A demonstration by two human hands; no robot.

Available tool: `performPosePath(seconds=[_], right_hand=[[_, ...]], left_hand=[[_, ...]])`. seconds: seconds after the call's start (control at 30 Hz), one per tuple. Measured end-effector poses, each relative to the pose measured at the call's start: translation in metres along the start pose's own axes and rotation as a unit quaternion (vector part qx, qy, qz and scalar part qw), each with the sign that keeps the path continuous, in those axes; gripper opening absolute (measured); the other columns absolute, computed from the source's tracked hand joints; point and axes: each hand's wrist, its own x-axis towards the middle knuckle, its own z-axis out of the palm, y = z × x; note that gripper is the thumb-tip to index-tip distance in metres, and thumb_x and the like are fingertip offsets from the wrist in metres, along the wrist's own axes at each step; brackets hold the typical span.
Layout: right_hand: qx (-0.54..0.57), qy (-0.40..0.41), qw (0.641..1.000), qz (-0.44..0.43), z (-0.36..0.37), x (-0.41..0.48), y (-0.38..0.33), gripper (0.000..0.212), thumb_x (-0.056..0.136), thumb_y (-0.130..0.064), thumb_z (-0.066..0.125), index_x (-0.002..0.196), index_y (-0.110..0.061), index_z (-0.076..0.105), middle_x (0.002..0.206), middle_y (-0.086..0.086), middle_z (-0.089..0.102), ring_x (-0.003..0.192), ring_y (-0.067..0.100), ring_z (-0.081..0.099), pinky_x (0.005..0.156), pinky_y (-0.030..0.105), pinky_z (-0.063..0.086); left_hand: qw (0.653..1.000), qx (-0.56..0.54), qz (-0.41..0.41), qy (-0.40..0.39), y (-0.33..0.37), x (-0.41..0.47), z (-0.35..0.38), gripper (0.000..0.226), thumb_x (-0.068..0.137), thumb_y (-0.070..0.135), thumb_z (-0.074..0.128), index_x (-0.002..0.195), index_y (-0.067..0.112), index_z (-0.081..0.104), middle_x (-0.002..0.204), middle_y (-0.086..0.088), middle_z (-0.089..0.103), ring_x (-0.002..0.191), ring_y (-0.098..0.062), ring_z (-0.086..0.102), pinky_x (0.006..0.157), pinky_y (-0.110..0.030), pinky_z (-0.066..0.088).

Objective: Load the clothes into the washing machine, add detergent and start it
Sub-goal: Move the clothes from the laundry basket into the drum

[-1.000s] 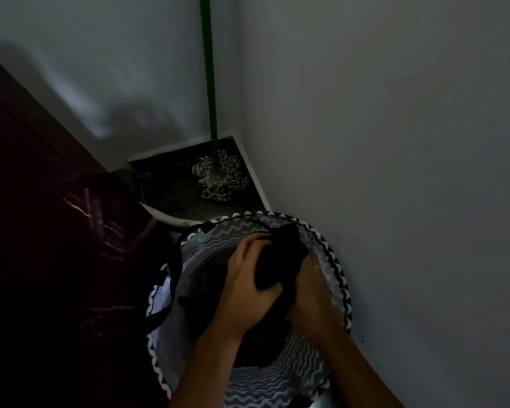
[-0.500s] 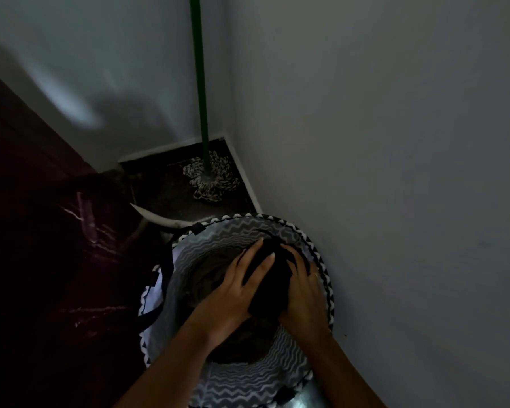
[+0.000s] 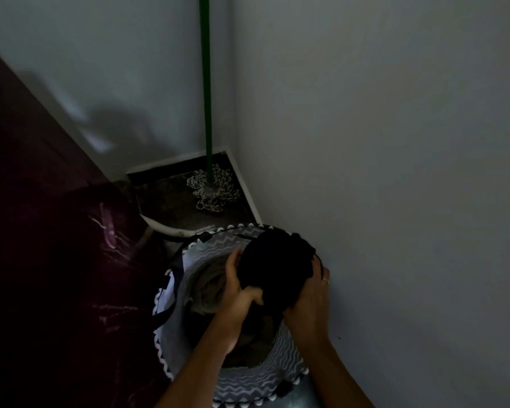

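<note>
The bundle (image 3: 273,269) is loose dark cloth. If my grip slackens, a piece could slide back into the basket (image 3: 248,384) or catch on its rim. It sits between my hands, above the basket. My left hand (image 3: 237,293) has its fingers curled on one side, and my right hand (image 3: 308,298) is clamped on the other.

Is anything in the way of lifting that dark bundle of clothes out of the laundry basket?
Nothing visible does. The left hand and right hand both grip the dark bundle, held above the open basket. The wall is close on its right. The washing machine is out of view.
</note>
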Motion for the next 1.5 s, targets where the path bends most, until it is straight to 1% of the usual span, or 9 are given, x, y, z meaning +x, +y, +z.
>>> performPosePath(seconds=[0.03,0.07,0.17,0.27,0.43,0.63,0.77,0.93,1.5], right_hand=[[0.004,-0.012,1.000,-0.005,0.000,0.002,0.001,0.075,0.057,-0.008,0.085,0.120,0.013,0.050,0.110,0.034,0.060,0.105,0.026,0.041,0.038,-0.011,0.002],[0.014,-0.018,1.000,-0.011,0.000,0.004,0.001,0.073,0.063,-0.007,0.082,0.124,0.011,0.048,0.116,0.032,0.058,0.110,0.028,0.044,0.096,0.000,-0.022],[-0.024,-0.028,0.999,-0.011,-0.005,0.003,-0.006,0.069,0.081,-0.037,0.061,0.139,-0.011,0.034,0.133,0.015,0.051,0.116,0.032,0.052,0.114,0.025,0.015],[-0.086,-0.057,0.993,-0.056,-0.008,-0.001,-0.016,0.073,0.088,-0.045,0.048,0.148,-0.031,0.009,0.145,0.015,0.037,0.127,0.038,0.043,0.101,0.052,0.041],[-0.046,-0.076,0.989,-0.120,-0.018,-0.007,-0.021,0.083,0.086,-0.054,0.049,0.149,-0.035,-0.002,0.156,0.015,0.004,0.140,0.036,0.017,0.104,0.049,0.039],[0.010,-0.060,0.990,-0.127,-0.024,-0.018,-0.029,0.073,0.092,-0.062,0.035,0.148,-0.038,-0.006,0.157,0.008,-0.006,0.144,0.025,0.007,0.111,0.049,0.029],[-0.066,-0.003,0.985,-0.160,-0.040,-0.021,-0.049,0.058,0.069,-0.091,0.012,0.122,-0.077,-0.007,0.157,0.002,0.003,0.144,0.025,0.008,0.114,0.051,0.017],[0.024,0.018,0.992,-0.121,-0.044,-0.011,-0.051,0.098,0.084,-0.031,0.070,0.147,-0.039,-0.005,0.157,0.003,-0.001,0.139,0.027,0.020,0.108,0.034,0.025],[0.088,0.078,0.977,-0.178,-0.140,0.020,-0.156,0.106,0.067,-0.020,0.084,0.142,-0.031,0.010,0.145,-0.004,0.011,0.134,0.023,0.024,0.106,0.036,0.033]], left_hand=[[0.997,-0.073,0.002,0.002,0.007,-0.006,0.006,0.089,0.065,0.007,0.062,0.139,0.041,0.026,0.131,0.004,0.052,0.117,-0.018,0.053,0.085,-0.029,0.051],[0.994,-0.108,0.014,0.009,0.010,-0.009,0.011,0.083,0.074,0.011,0.064,0.140,0.044,0.026,0.130,0.004,0.056,0.115,-0.017,0.056,0.089,-0.033,0.049],[0.997,-0.019,0.067,0.024,0.020,-0.012,0.023,0.076,0.073,0.060,0.065,0.138,0.052,0.027,0.144,0.012,0.041,0.129,-0.007,0.043,0.107,-0.036,0.039],[0.982,0.101,0.135,0.080,0.014,-0.006,0.023,0.064,0.071,0.064,0.053,0.131,0.054,0.032,0.150,0.008,0.031,0.137,-0.006,0.030,0.113,-0.029,0.028],[0.959,0.207,0.186,0.060,0.013,-0.010,0.016,0.050,0.085,0.045,0.037,0.132,0.056,0.025,0.155,0.009,0.019,0.139,0.004,0.016,0.102,0.000,0.016],[0.911,0.340,0.231,0.036,0.016,-0.010,0.009,0.061,0.082,0.040,0.029,0.142,0.048,0.022,0.157,0.005,0.014,0.145,-0.019,0.006,0.116,-0.048,0.017],[0.884,0.377,0.275,0.025,0.030,-0.016,0.013,0.066,0.081,0.028,0.018,0.145,0.022,0.029,0.154,0.008,0.021,0.145,-0.010,-0.001,0.116,-0.048,-0.004],[0.876,0.385,0.289,0.025,0.050,-0.026,0.018,0.065,0.080,0.027,0.018,0.145,0.031,0.019,0.155,0.011,0.015,0.144,-0.004,-0.004,0.117,-0.049,0.004],[0.825,0.450,0.336,0.060,0.174,-0.094,0.013,0.068,0.079,0.047,0.015,0.145,0.044,-0.002,0.158,0.000,0.008,0.144,-0.033,-0.004,0.111,-0.042,0.018]])
